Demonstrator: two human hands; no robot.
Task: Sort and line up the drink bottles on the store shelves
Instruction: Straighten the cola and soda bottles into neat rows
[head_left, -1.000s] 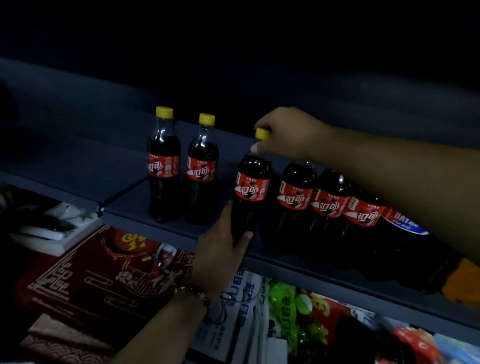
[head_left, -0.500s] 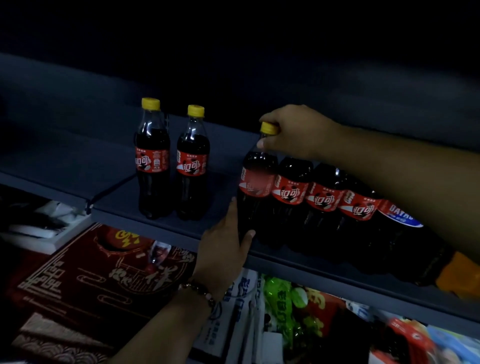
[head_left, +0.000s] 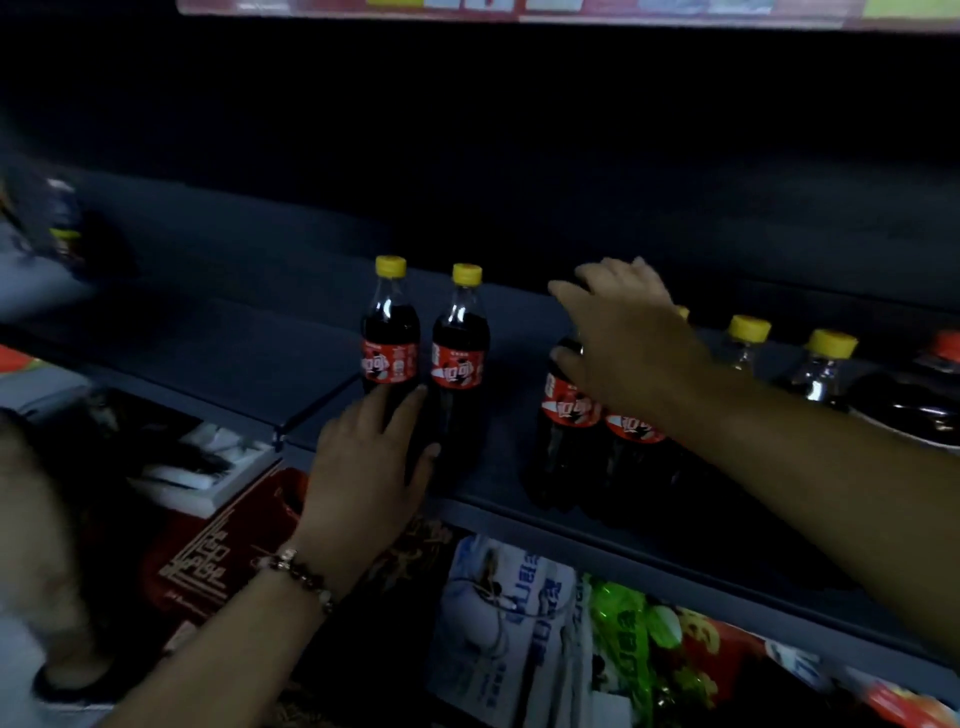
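Two cola bottles with yellow caps and red labels, the left bottle (head_left: 390, 353) and its neighbour (head_left: 461, 358), stand side by side on the dark grey shelf (head_left: 208, 353). My left hand (head_left: 371, 467) lies against the lower part of the left bottle with fingers fairly straight and thumb spread. To the right, across a gap, a tight row of cola bottles begins with the end bottle (head_left: 569, 415). My right hand (head_left: 623, 343) hovers over that bottle's top with fingers spread, hiding its cap. Whether it touches the cap is unclear.
More yellow-capped bottles (head_left: 748, 332) and a large dark bottle (head_left: 914, 405) continue the row to the right. Below the shelf's front edge (head_left: 571, 535) lie a red box (head_left: 208, 561), a white box (head_left: 208, 467) and blue-white packs (head_left: 509, 623). A blurred bottle (head_left: 62, 234) stands far left.
My left hand left the base of the end bottle and moved left to the pair. My right hand loosened from that bottle's cap, which now stands against the row.
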